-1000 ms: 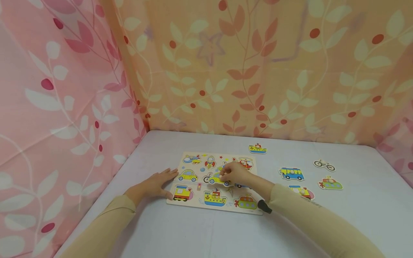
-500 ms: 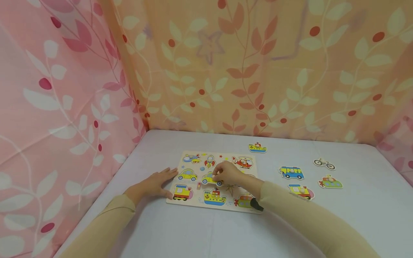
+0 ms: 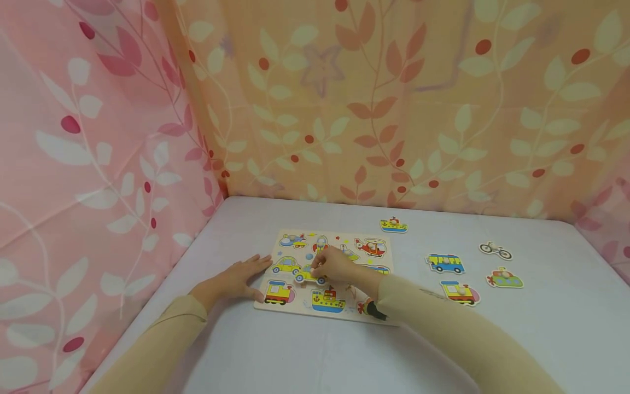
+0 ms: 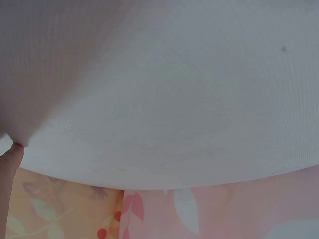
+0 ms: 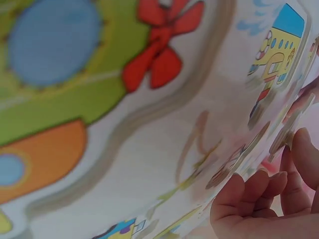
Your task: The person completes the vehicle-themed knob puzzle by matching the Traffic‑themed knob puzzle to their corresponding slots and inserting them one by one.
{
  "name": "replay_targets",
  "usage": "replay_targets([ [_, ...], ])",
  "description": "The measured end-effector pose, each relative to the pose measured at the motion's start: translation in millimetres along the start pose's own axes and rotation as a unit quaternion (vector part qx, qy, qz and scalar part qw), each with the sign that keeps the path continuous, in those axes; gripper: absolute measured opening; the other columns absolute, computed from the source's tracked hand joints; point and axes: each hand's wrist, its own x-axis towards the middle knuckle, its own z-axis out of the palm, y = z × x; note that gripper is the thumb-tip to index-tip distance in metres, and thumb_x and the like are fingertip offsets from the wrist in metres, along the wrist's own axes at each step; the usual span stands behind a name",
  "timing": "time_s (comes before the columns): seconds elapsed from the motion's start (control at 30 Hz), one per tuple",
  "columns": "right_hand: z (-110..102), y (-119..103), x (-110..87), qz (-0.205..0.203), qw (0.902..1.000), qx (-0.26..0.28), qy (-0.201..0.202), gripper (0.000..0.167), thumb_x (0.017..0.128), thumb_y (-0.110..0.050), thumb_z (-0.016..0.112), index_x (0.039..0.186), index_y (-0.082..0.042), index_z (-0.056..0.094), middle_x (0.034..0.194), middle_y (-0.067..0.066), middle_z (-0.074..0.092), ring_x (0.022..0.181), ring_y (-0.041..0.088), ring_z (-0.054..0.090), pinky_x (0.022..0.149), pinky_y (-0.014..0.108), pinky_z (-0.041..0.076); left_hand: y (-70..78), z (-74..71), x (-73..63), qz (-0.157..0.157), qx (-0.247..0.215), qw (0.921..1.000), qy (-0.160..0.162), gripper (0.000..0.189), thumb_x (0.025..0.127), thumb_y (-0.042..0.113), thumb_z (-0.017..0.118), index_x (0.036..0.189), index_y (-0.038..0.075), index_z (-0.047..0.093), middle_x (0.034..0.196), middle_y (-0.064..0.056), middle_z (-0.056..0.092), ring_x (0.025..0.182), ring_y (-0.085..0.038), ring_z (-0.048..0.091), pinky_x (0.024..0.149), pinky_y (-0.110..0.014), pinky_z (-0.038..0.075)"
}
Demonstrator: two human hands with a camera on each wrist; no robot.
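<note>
My right hand (image 3: 337,268) pinches a yellow car puzzle piece (image 3: 304,276) and holds it over the wooden puzzle board (image 3: 301,311). The car hangs close to the printed yellow car recess (image 3: 285,266). In the right wrist view, the right hand (image 5: 271,206) grips that piece (image 5: 291,129), seen nearly edge-on. At the board's left edge rests my left hand (image 3: 231,282), its fingers stretched out and thumb near the train recess (image 3: 278,293). Only a fingertip (image 4: 15,152) of it shows in the left wrist view.
Loose pieces lie right of the board: a boat (image 3: 394,225), a bus (image 3: 445,264), a train (image 3: 460,293), a bicycle (image 3: 495,250) and a submarine (image 3: 506,279). A plane (image 3: 293,241) and a helicopter (image 3: 371,247) are on the board. Patterned curtains (image 3: 315,109) stand behind the white table (image 3: 275,350).
My right hand has moved left across the board with the car piece, from the board's middle toward the car recess. The left hand has stayed in place.
</note>
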Motion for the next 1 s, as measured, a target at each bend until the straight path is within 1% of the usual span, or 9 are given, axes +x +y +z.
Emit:
replay_targets([
  [0.07, 3, -2, 2.1, 0.007, 0.9999, 0.009, -0.005, 0.006, 0.086, -0.011, 0.075, 0.084, -0.009, 0.07, 0.086, 0.005, 0.054, 0.079, 0.018, 0.05, 0.062, 0.026, 0.039, -0.7, 0.3, 0.5, -0.001, 0.001, 1.0, -0.001, 0.099, 0.074, 0.05, 0.079, 0.153, 0.014, 0.031, 0.16, -0.004, 0.024, 0.148, -0.032, 0.01, 0.114, -0.06, 0.011],
  [0.17, 7, -5, 5.6, 0.014, 0.9997, 0.019, -0.007, 0.006, 0.085, -0.011, 0.075, 0.084, -0.008, 0.07, 0.082, 0.005, 0.056, 0.074, 0.017, 0.051, 0.057, 0.024, 0.039, -1.9, 0.7, 1.3, -0.001, -0.001, 1.0, -0.001, 0.099, 0.074, 0.051, 0.078, 0.153, 0.014, 0.031, 0.16, -0.004, 0.024, 0.148, -0.032, 0.01, 0.114, -0.059, 0.011],
  [0.3, 11, -7, 12.8, 0.016, 0.9998, 0.009, -0.003, 0.008, 0.085, -0.012, 0.076, 0.085, -0.008, 0.069, 0.08, 0.004, 0.056, 0.073, 0.016, 0.05, 0.058, 0.023, 0.038, -3.8, 1.4, 2.7, -0.001, -0.003, 1.0, -0.002, 0.1, 0.074, 0.051, 0.078, 0.153, 0.015, 0.031, 0.16, -0.004, 0.024, 0.148, -0.032, 0.009, 0.114, -0.059, 0.01],
  [0.53, 21, -13, 21.9, 0.02, 0.9998, -0.003, 0.004, 0.008, 0.085, -0.013, 0.076, 0.084, -0.009, 0.07, 0.088, 0.003, 0.057, 0.079, 0.017, 0.052, 0.063, 0.025, 0.04, -4.0, 0.4, 1.9, 0.0, -0.005, 1.0, -0.004, 0.1, 0.074, 0.052, 0.078, 0.153, 0.014, 0.031, 0.16, -0.005, 0.024, 0.147, -0.033, 0.01, 0.114, -0.061, 0.011],
  [0.63, 26, -14, 25.5, 0.014, 0.9998, -0.01, 0.009, 0.007, 0.084, -0.012, 0.076, 0.083, -0.008, 0.07, 0.09, 0.002, 0.059, 0.079, 0.016, 0.053, 0.064, 0.025, 0.041, -4.0, -0.1, 1.6, 0.002, -0.006, 1.0, -0.006, 0.099, 0.074, 0.052, 0.078, 0.153, 0.015, 0.031, 0.16, -0.004, 0.023, 0.147, -0.033, 0.01, 0.114, -0.061, 0.01],
  [0.77, 31, -16, 30.4, 0.004, 0.9997, -0.022, 0.014, 0.007, 0.084, -0.012, 0.076, 0.081, -0.008, 0.071, 0.089, 0.001, 0.064, 0.082, 0.016, 0.054, 0.069, 0.027, 0.043, -4.7, 0.0, 1.2, 0.012, -0.006, 0.9999, -0.005, 0.098, 0.075, 0.052, 0.077, 0.153, 0.013, 0.032, 0.16, -0.006, 0.024, 0.147, -0.035, 0.01, 0.113, -0.063, 0.011],
  [0.9, 35, -21, 33.4, 0.01, 0.9995, -0.026, 0.017, 0.008, 0.085, -0.013, 0.076, 0.081, -0.007, 0.071, 0.086, 0.0, 0.065, 0.082, 0.016, 0.055, 0.073, 0.028, 0.044, -5.8, 0.6, 1.6, 0.023, -0.004, 0.9997, -0.004, 0.098, 0.076, 0.052, 0.076, 0.153, 0.011, 0.031, 0.16, -0.007, 0.023, 0.147, -0.037, 0.01, 0.112, -0.064, 0.011],
  [1.0, 37, -25, 35.7, 0.027, 0.9995, -0.012, 0.015, 0.01, 0.086, -0.012, 0.075, 0.081, -0.007, 0.069, 0.083, 0.001, 0.064, 0.072, 0.015, 0.056, 0.065, 0.024, 0.045, -6.0, 0.5, 1.9, 0.024, -0.002, 0.9997, -0.004, 0.098, 0.075, 0.052, 0.077, 0.153, 0.011, 0.032, 0.16, -0.007, 0.023, 0.147, -0.037, 0.011, 0.112, -0.064, 0.011],
])
